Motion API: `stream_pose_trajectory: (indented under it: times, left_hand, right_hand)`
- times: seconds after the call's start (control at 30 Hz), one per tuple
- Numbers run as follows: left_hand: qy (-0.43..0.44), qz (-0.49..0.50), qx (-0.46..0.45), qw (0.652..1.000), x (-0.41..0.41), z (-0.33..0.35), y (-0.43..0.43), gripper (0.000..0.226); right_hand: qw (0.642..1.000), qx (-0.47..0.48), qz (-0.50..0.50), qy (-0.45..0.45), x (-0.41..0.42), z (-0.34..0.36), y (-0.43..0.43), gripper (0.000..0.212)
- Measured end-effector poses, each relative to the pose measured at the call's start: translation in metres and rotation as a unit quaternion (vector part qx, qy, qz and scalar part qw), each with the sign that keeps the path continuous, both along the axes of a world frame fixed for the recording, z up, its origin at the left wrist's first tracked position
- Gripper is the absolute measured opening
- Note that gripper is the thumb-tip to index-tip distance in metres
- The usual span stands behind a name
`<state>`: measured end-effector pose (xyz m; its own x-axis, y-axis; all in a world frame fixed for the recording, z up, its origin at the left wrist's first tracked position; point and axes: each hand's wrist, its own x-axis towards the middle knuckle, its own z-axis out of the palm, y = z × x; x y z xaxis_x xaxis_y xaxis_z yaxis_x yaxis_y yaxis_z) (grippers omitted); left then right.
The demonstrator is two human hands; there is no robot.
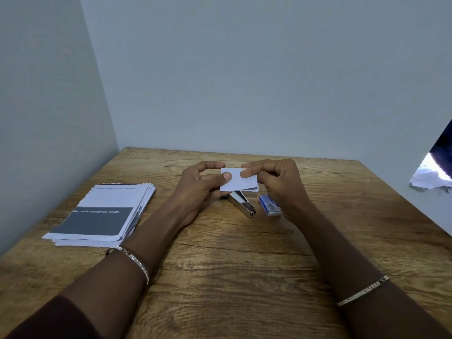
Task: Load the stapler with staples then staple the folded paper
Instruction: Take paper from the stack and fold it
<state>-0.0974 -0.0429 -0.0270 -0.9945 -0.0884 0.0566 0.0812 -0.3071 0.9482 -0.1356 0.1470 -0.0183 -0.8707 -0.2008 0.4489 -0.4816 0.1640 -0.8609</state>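
Note:
A small folded white paper [236, 181] is held above the table between both hands. My left hand [199, 189] pinches its left edge with thumb and fingers. My right hand [276, 182] pinches its right side, thumb on top. Just below the paper a silver metal stapler [243, 205] lies on the wooden table [220, 265], its far end hidden behind the paper and my left hand. A small blue box of staples [270, 205] lies to the right of the stapler, close to my right wrist.
A stack of printed sheets [102, 214] with a grey band lies at the table's left. Walls close the back and left sides. Crumpled white paper [428, 178] shows beyond the table's right edge.

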Motion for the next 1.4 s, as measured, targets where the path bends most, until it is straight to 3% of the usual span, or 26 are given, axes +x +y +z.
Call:
stream_pose_trajectory:
  times: [0.17,0.27,0.4,0.8,1.23,1.4]
  left_hand:
    - [-0.002,0.012,0.008,1.000,-0.001,0.001,0.002,0.029]
    - [0.001,0.009,-0.002,1.000,0.000,0.000,0.002,0.019]
    - [0.009,-0.012,-0.015,1.000,0.002,0.000,0.002,0.013]
    - [0.028,-0.012,-0.055,0.998,0.000,-0.002,0.000,0.013]
    - [0.130,0.034,-0.264,0.955,0.002,-0.003,0.004,0.015]
    - [0.140,0.043,-0.290,0.946,-0.002,-0.005,0.005,0.016]
  right_hand:
    - [0.995,-0.068,0.020,-0.073,-0.002,0.004,0.001,0.027]
    - [0.994,-0.034,0.018,-0.104,-0.002,0.002,0.000,0.015]
    - [0.995,0.037,0.015,-0.088,0.003,-0.003,-0.007,0.025]
    - [0.997,-0.018,0.009,-0.080,0.009,-0.004,-0.011,0.019]
    - [0.996,-0.036,0.014,-0.075,0.014,-0.003,-0.022,0.009]
    - [0.997,-0.023,0.020,-0.076,0.013,0.001,-0.019,0.011]
